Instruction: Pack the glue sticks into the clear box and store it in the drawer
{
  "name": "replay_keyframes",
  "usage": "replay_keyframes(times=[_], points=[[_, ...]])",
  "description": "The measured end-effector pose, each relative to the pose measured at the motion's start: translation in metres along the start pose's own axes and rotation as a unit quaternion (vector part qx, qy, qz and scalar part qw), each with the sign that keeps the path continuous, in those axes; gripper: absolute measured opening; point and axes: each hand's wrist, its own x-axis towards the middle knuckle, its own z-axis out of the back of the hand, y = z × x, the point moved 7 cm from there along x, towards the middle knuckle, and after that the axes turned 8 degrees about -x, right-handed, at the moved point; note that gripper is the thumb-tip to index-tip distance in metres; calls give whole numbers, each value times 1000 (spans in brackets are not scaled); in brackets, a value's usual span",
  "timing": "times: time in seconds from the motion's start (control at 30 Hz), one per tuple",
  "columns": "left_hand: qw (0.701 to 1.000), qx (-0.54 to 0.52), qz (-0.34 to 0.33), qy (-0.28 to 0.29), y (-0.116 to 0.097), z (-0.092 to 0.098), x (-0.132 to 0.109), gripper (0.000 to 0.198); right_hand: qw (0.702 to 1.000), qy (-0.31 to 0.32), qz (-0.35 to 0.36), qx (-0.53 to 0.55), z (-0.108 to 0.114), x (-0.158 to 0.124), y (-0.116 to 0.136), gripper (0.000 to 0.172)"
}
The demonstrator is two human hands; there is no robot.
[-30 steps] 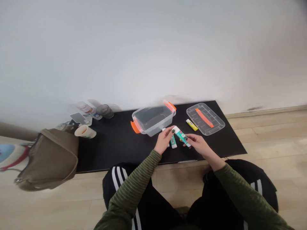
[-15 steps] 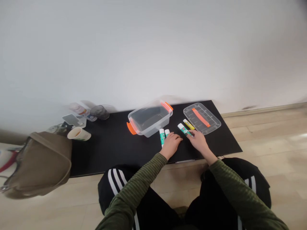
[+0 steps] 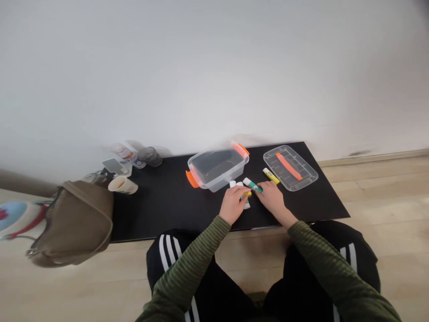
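Observation:
My left hand [image 3: 233,204] rests on the black table [image 3: 167,201] with its fingers curled over white-capped glue sticks [image 3: 240,185] and a small yellow piece [image 3: 247,193]. My right hand [image 3: 273,199] lies beside it, fingertips on a teal glue stick [image 3: 253,185]. A yellow glue stick [image 3: 271,175] lies apart, further right. Behind the hands stands an open clear plastic box with orange latches [image 3: 217,167]. Its clear lid with an orange handle [image 3: 290,167] lies at the right.
A paper cup [image 3: 122,184], a phone [image 3: 114,166], a bottle [image 3: 128,154] and a dark jar [image 3: 149,156] sit at the table's left end. A brown bag [image 3: 75,221] lies on the wooden floor to the left. A white wall runs behind the table.
One second ago both hands held a teal glue stick in the air; it was then laid on the table. Now both hands are drawn together over the sticks.

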Motion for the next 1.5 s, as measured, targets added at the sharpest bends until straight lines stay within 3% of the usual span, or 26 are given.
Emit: replay_keyframes(times=[0.13,0.27,0.47,0.7,0.8,0.93,1.13,1.33,1.5], points=[[997,-48,42,-42,4,12,5,25,998,-41,-33,-27,13,19,-29,25],[997,-34,50,-46,5,16,5,24,991,-19,-77,-109,16,29,-50,25],[985,-115,112,-69,20,15,4,23,984,31,-91,-149,10,26,-49,25],[926,-316,169,-118,36,13,6,31,989,37,-121,-72,14,22,-49,24],[899,-379,178,-132,38,12,5,34,994,0,-105,-10,26,19,-42,20],[855,-458,201,-139,41,5,4,36,993,-52,-16,102,49,6,-15,19],[816,-510,220,-158,43,4,2,36,978,-43,68,191,57,-19,22,24],[822,-504,218,-151,41,4,1,33,976,-51,94,192,55,-23,28,25],[853,-456,204,-151,43,6,2,36,978,-66,101,167,60,-24,28,24]])
